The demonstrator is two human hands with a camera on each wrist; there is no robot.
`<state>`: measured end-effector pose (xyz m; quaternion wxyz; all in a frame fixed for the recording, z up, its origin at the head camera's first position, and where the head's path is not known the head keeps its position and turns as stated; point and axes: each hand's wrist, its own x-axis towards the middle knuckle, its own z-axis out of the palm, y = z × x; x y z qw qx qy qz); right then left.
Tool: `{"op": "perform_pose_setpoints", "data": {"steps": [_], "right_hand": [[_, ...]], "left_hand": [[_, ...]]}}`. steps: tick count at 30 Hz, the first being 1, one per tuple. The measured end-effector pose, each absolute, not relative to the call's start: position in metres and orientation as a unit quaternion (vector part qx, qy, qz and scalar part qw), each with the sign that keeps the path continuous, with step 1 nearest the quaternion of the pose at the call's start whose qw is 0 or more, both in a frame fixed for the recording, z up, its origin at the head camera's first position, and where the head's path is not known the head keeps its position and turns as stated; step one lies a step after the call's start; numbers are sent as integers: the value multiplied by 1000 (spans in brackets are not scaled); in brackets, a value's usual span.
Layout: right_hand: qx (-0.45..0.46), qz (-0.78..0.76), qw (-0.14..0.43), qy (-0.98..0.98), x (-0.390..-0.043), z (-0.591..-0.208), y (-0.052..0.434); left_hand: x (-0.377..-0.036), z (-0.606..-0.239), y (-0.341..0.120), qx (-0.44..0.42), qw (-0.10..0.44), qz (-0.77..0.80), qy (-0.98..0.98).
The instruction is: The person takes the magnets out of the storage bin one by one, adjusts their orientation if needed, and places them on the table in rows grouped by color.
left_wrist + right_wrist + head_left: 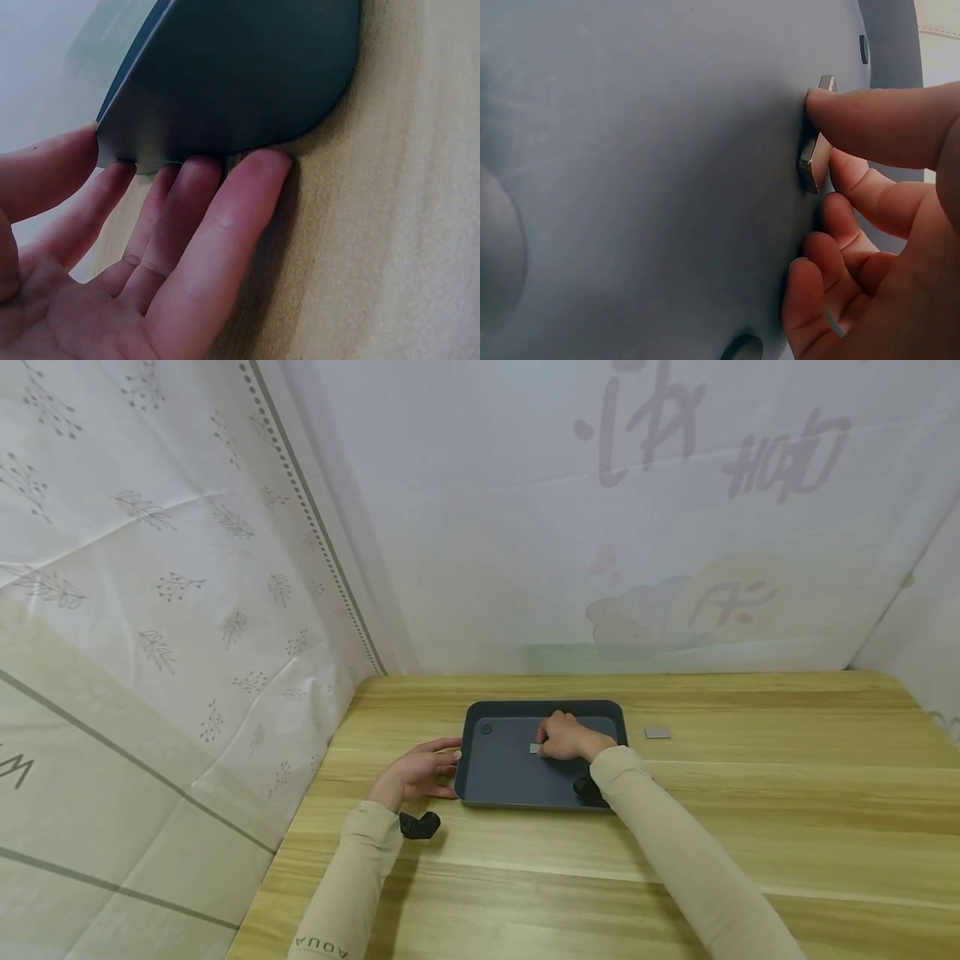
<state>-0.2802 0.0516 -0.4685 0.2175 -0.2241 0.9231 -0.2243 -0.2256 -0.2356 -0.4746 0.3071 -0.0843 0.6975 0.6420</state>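
Note:
A dark grey rectangular tray (502, 781) lies on the wooden table. My left hand (420, 770) is at its left side; in the left wrist view the thumb touches the rim and the fairly straight fingers (225, 217) rest against the outer wall (247, 82). Over the tray floor, my right hand (564, 737) pinches a small flat silver rectangular piece (534, 748) between thumb and index finger. The right wrist view shows the piece (815, 154) tilted close to the floor, its other fingers curled below. Whether the piece touches the floor, I cannot tell.
A second flat silver rectangle (657, 733) lies on the table (787, 793) right of the tray. A small dark round spot or disc (487, 728) shows in the tray's far left corner. Printed curtains (465, 568) stand behind and to the left.

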Motion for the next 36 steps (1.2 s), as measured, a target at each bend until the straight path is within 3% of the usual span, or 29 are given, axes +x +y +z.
{"op": "perform_pose_setpoints", "data": {"steps": [36], "right_hand": [[-246,-252,212,912,-277,-467,58]], "left_hand": [[-225,-476,-236,-77,309,645,694]]}}
